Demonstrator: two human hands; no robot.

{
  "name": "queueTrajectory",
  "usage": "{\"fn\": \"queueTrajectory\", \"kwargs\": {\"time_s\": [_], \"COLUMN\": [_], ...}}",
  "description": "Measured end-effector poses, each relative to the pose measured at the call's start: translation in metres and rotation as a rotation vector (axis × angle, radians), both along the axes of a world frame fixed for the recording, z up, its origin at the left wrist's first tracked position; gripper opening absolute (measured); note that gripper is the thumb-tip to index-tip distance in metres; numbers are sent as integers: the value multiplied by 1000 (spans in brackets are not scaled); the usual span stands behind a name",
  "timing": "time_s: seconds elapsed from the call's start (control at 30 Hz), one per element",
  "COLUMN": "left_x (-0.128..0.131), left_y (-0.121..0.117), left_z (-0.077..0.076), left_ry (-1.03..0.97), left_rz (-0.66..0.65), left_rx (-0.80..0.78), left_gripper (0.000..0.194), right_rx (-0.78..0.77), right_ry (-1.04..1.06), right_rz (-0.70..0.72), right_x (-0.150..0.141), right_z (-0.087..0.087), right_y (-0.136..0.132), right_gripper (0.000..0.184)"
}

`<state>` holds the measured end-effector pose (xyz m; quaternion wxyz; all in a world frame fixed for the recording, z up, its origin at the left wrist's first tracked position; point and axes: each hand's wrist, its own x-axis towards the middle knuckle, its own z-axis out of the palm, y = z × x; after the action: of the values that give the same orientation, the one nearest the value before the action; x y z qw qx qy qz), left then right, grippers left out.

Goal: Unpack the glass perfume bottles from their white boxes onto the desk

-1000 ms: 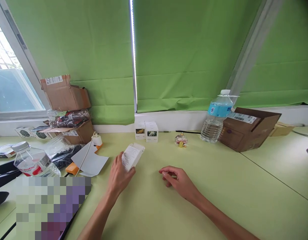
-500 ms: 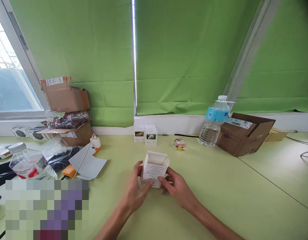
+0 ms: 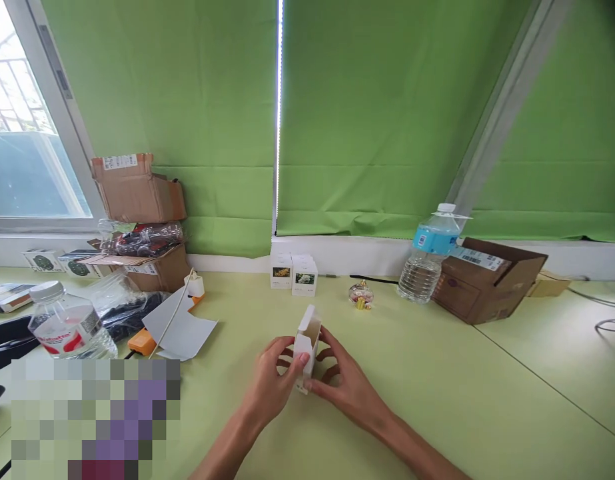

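Both my hands grip a small white carton [image 3: 307,343] with its top flap open, held just above the pale green table [image 3: 437,400]. My left hand [image 3: 273,383] clasps its left side, thumb on the front face. My right hand [image 3: 343,383] wraps the right side and bottom. The carton is turned edge-on to me. Behind it, near the wall, stand two small white boxes with flower pictures [image 3: 293,273]. A small round glass perfume bottle with a gold cap [image 3: 361,295] lies to their right.
A water bottle with a blue label [image 3: 428,257] and an open brown cardboard box [image 3: 487,279] stand at the back right. On the left are stacked cardboard boxes [image 3: 137,227], a white sheet [image 3: 180,328], an orange tool [image 3: 142,341] and another bottle [image 3: 67,327].
My left hand brought the carton from the left to the middle, and my right hand joined it. The carton then turned from open-face-on to edge-on between both hands.
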<state>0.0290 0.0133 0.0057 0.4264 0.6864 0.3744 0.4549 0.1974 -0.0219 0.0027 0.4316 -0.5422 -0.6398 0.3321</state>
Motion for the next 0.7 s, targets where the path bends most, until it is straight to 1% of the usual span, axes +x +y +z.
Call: {"fn": "queueTrajectory", "kwargs": {"time_s": [0.07, 0.17, 0.2, 0.23, 0.3, 0.37, 0.4, 0.53, 0.7], "left_x": [-1, -5, -6, -9, -15, -23, -26, -34, -34], "left_y": [0, 2, 3, 6, 13, 23, 28, 48, 58], "left_z": [3, 5, 5, 5, 1, -5, -9, -22, -26], "left_ry": [-23, -67, -98, -148, -276, -388, -420, -490, -570], "left_rz": [21, 66, 115, 192, 375, 508, 536, 579, 603], "left_rx": [-2, -18, -27, -43, -91, -155, -184, -248, -260], "left_gripper": [28, 31, 32, 33, 34, 40, 44, 49, 49], "right_rx": [-14, -12, -3, 8, 34, 62, 76, 107, 139], "right_ry": [-14, -12, -16, -24, -43, -63, -69, -104, -124], "right_rz": [-14, -26, -12, 11, 63, 108, 118, 89, 69], "right_x": [-3, -11, -14, -18, -28, -40, -48, -83, -135], "right_z": [-2, -6, -6, -5, -3, 0, 1, -3, -12], "right_y": [6, 19, 25, 32, 50, 74, 87, 148, 227], "right_gripper": [90, 83, 82, 81, 78, 75, 75, 77, 71]}}
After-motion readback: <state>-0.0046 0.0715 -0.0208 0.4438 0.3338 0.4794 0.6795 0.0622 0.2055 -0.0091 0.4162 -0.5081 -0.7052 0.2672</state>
